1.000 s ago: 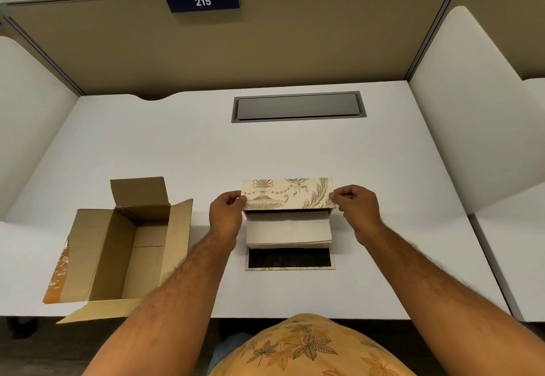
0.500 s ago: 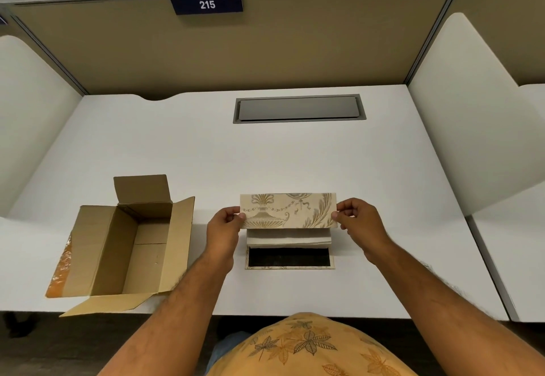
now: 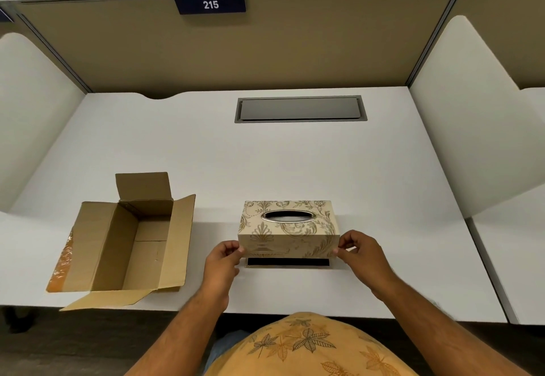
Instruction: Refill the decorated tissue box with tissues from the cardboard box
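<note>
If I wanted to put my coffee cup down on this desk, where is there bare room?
Plenty: the wide bare stretch between the grey hatch and the decorated tissue box, and all the desk right of the right hand. It is crowded near the front edge, where the cardboard box, left hand and tissue box sit close.

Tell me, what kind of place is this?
Probably a study carrel or office cubicle: a white desk walled by partition panels, a numbered sign reading 215, and a cable hatch set into the desktop.

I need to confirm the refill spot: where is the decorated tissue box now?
In the head view, the tissue box sits centre-front on the desk, held between the left hand and right hand, right of the cardboard box.
</note>
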`<action>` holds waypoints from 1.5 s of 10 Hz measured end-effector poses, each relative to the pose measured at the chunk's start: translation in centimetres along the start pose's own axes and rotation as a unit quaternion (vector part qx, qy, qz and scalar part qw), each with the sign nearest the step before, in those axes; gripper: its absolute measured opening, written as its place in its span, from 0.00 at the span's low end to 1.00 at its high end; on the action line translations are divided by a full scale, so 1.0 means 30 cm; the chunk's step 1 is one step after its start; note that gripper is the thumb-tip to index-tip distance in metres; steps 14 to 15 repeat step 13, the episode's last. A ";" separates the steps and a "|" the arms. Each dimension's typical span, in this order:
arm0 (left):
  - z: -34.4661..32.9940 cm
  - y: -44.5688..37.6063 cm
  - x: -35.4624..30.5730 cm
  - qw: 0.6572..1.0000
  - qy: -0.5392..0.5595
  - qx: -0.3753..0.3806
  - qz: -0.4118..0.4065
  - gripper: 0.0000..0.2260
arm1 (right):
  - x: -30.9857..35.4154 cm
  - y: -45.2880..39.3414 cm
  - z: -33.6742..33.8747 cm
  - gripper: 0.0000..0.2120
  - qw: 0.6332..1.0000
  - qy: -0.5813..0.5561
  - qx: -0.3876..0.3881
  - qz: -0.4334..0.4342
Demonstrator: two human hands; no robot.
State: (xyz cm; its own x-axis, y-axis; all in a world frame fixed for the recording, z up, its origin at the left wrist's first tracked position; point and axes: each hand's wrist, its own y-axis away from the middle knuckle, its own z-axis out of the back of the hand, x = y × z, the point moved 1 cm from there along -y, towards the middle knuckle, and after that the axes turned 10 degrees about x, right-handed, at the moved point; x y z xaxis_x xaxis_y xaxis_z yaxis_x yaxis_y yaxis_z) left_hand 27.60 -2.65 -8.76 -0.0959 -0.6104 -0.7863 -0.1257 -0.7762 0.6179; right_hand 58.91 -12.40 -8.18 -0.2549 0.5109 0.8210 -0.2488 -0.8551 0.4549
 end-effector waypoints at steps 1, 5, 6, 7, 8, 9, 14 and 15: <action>0.008 0.002 0.029 1.000 -0.005 0.003 0.019 0.07 | -0.026 0.008 -0.008 0.08 0.999 0.046 0.008 -0.004; 0.017 -0.030 0.088 0.996 -0.051 0.013 0.070 0.07 | -0.105 0.000 -0.060 0.20 0.986 0.168 0.015 -0.010; 0.015 -0.029 0.086 0.996 -0.051 0.008 0.070 0.06 | -0.105 -0.001 -0.061 0.20 0.984 0.177 0.012 -0.010; 0.007 -0.018 0.077 0.996 -0.052 0.004 0.069 0.06 | -0.108 -0.001 -0.060 0.19 0.984 0.180 0.011 -0.009; 0.011 -0.018 0.080 0.996 -0.053 0.003 0.068 0.06 | -0.106 0.002 -0.065 0.19 0.984 0.180 0.010 -0.010; 0.010 -0.010 0.081 0.996 -0.054 0.001 0.065 0.06 | -0.102 0.014 -0.070 0.16 0.985 0.173 0.016 -0.014; 0.035 0.052 0.030 0.986 -0.150 0.060 0.031 0.24 | -0.066 0.090 -0.085 0.13 0.993 0.108 -0.044 -0.009; 0.035 0.052 0.030 0.986 -0.150 0.060 0.031 0.24 | -0.066 0.090 -0.085 0.13 0.993 0.108 -0.044 -0.009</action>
